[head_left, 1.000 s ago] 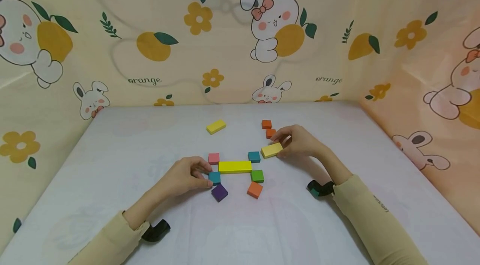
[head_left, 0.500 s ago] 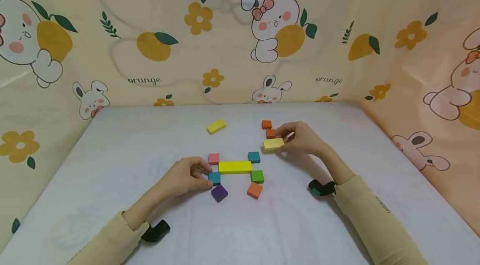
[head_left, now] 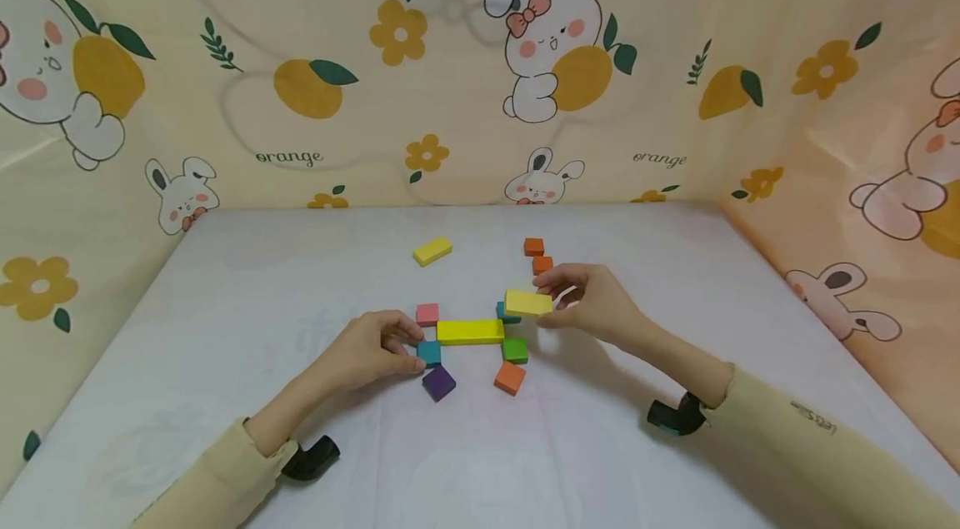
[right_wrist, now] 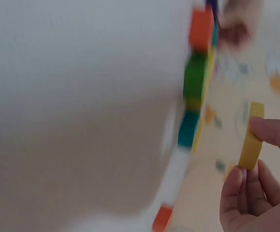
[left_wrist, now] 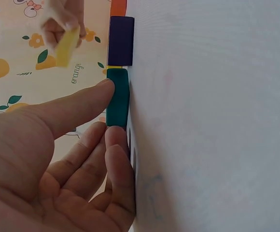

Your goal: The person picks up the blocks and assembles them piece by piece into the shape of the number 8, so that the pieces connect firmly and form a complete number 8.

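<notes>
My right hand [head_left: 596,304] pinches a pale yellow rectangular block [head_left: 528,303] between thumb and fingers. In the right wrist view that yellow block [right_wrist: 252,137] is off the table. From the head, it partly covers a blue block [head_left: 506,312]. My left hand [head_left: 372,350] has its thumb and fingers around a teal block [left_wrist: 118,96], which sits on the table. A long bright yellow block [head_left: 470,332] lies flat to its right. Around the long block are a pink block [head_left: 427,315], a green block [head_left: 515,351], a purple block [head_left: 439,383] and an orange block [head_left: 510,378].
Another yellow block [head_left: 432,252] lies farther back at the left. Two small orange-red blocks, the rear one [head_left: 534,247] and the front one [head_left: 542,265], sit behind my right hand. A white cloth [head_left: 480,462] covers the table; patterned walls [head_left: 450,96] surround it.
My right hand first went slightly back and right with the pale yellow block, then forward and left, bringing it over the blue block. My left hand stays in place. The head view tilts slightly.
</notes>
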`<action>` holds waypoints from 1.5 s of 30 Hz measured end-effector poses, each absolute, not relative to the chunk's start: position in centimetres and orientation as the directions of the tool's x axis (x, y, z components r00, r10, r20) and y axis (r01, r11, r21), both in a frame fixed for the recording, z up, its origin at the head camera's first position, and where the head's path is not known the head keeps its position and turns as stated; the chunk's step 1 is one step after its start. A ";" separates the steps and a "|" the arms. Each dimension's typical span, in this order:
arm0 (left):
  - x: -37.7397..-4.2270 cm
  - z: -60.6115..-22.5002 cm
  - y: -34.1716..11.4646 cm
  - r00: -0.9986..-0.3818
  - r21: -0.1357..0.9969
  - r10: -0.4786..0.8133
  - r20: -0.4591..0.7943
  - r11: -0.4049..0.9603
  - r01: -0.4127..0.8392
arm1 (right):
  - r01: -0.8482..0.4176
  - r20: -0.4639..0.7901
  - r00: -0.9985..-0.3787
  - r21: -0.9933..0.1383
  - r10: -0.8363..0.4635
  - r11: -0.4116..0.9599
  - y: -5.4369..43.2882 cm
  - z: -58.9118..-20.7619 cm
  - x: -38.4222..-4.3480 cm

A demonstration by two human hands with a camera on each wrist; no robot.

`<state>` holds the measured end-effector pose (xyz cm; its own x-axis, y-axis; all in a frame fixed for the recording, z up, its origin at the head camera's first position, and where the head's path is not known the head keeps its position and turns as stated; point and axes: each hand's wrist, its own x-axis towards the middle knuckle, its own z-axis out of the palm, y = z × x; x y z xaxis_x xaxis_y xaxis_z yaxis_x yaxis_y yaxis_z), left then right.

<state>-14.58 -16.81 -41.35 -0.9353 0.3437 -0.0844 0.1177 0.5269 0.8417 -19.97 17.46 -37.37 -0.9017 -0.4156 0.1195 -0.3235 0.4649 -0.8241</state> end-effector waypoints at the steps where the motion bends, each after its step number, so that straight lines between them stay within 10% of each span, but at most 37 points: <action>1: -14.6 -41.3 -16.8 -0.934 0.841 0.346 -0.084 0.527 0.120 | -0.332 0.117 -0.892 -0.825 -0.437 0.457 17.2 -37.3 -19.2; 45: -14.5 -41.1 -16.5 -0.945 0.824 0.314 -0.094 0.558 0.103 | -0.419 0.031 -0.799 -0.744 -0.600 0.520 11.4 -39.9 -12.7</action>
